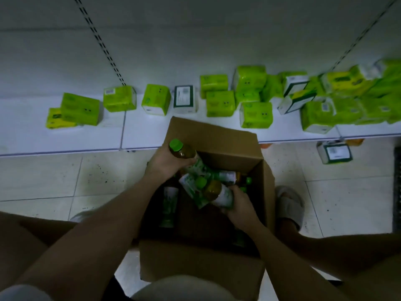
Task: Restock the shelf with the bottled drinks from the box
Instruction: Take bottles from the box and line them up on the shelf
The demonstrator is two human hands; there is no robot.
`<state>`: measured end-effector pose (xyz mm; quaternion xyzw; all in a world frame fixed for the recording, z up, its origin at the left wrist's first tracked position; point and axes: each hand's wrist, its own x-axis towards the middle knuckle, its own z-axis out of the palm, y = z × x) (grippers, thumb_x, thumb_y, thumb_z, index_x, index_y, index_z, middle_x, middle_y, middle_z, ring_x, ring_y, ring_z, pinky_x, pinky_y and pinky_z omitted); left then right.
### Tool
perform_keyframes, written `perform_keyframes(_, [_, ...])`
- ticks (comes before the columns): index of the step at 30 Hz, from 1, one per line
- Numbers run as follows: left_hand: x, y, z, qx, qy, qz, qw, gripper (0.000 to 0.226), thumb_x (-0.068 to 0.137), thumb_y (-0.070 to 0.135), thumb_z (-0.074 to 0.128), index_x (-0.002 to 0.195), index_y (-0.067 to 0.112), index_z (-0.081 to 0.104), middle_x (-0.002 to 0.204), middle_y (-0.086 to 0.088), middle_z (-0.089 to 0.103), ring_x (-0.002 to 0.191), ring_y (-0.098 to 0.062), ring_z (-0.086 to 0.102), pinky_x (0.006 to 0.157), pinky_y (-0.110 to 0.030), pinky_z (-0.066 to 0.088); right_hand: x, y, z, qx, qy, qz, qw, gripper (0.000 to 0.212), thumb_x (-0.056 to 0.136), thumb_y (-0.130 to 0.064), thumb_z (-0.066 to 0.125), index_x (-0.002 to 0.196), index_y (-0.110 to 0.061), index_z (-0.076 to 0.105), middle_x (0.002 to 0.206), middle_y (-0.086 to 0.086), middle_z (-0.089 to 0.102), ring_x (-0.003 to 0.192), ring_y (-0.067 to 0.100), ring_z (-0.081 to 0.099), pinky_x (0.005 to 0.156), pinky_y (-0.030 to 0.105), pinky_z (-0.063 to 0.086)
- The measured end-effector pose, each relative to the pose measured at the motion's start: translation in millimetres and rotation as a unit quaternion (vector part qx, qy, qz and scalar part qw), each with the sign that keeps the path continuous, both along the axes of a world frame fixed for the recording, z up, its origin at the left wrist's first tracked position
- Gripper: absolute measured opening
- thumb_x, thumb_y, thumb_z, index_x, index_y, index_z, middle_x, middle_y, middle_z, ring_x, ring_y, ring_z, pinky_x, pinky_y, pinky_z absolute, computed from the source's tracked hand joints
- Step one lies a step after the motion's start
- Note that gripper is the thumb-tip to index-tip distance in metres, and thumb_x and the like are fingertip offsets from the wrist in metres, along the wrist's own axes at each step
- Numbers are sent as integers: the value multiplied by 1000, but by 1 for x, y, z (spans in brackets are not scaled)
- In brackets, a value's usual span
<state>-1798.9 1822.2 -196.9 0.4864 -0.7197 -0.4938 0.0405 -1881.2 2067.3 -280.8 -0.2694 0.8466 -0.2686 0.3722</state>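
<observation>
- Left hand (167, 162): fingers wrapped round the upper body of a green-capped bottle (183, 151), amber liquid visible, cap tilted up-left over the box's far-left edge.
- Right hand (237, 206): clamped on a second bottle (214, 192), lying tilted, cap pointing up-left, above the box interior.
- Cardboard box (219, 140): open, on the tiled floor (65, 177) between the person's feet; more bottles (170, 203) lie inside, count unclear in shadow.
- White shelf (65, 137): just beyond the box; green tissue packs (220, 103) scattered along it.
- One pack (335, 153) sits on the floor below the shelf edge, right.
</observation>
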Motion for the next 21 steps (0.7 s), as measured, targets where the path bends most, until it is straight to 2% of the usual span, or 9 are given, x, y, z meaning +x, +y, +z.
perform_keyframes(2, [5, -8, 23, -20, 34, -18, 999, 67, 53, 35, 91, 108, 22, 56, 101, 5, 64, 97, -16, 62, 80, -25, 46, 4, -16, 37, -57, -44, -59, 996, 62, 76, -24, 73, 131, -26, 44, 124, -8, 59, 114, 11, 56, 94, 34, 49])
perform_keyframes(4, [8, -15, 46, -38, 63, -31, 997, 66, 55, 28, 92, 110, 17, 57, 103, 1, 65, 97, -18, 63, 79, -26, 47, 3, -31, 63, -88, -65, -93, 990, 56, 80, -13, 74, 127, -19, 43, 118, -4, 59, 110, 12, 55, 86, 27, 45])
perform_keyframes(7, [15, -25, 82, -67, 114, -47, 990, 68, 56, 27, 91, 114, 18, 57, 110, -1, 65, 99, -18, 64, 78, -25, 49, -4, -52, 95, -135, -56, -122, 982, 54, 77, -15, 78, 118, -20, 43, 113, -1, 59, 105, 14, 57, 82, 28, 46])
perform_keyframes(10, [21, -32, 123, -84, 168, -48, 981, 67, 57, 23, 91, 113, 25, 54, 110, 0, 63, 101, -16, 62, 82, -26, 51, -11, -74, 139, -191, -37, -124, 973, 59, 76, -15, 79, 122, -18, 43, 114, -3, 56, 108, 14, 55, 87, 31, 48])
perform_keyframes(12, [27, -37, 152, -90, 205, -31, 974, 68, 57, 20, 91, 113, 25, 52, 108, 2, 62, 97, -13, 62, 78, -24, 52, -13, -87, 173, -239, -21, -116, 964, 59, 77, -10, 78, 123, -16, 42, 114, -3, 54, 108, 14, 54, 87, 29, 47])
perform_keyframes(17, [41, -53, 225, -92, 280, -10, 955, 73, 57, 20, 91, 119, 21, 53, 111, 4, 62, 94, -11, 66, 82, -29, 56, -14, -113, 257, -340, 35, -127, 931, 57, 75, -13, 78, 121, -20, 46, 112, -5, 58, 99, 8, 56, 86, 32, 49])
perform_keyframes(21, [51, -69, 289, -148, 323, -28, 934, 77, 42, 41, 89, 111, 25, 60, 110, -4, 69, 99, -19, 69, 92, -36, 55, -12, -133, 325, -418, 45, -126, 898, 50, 77, -16, 78, 113, -29, 46, 101, -15, 58, 92, -8, 52, 78, 22, 46])
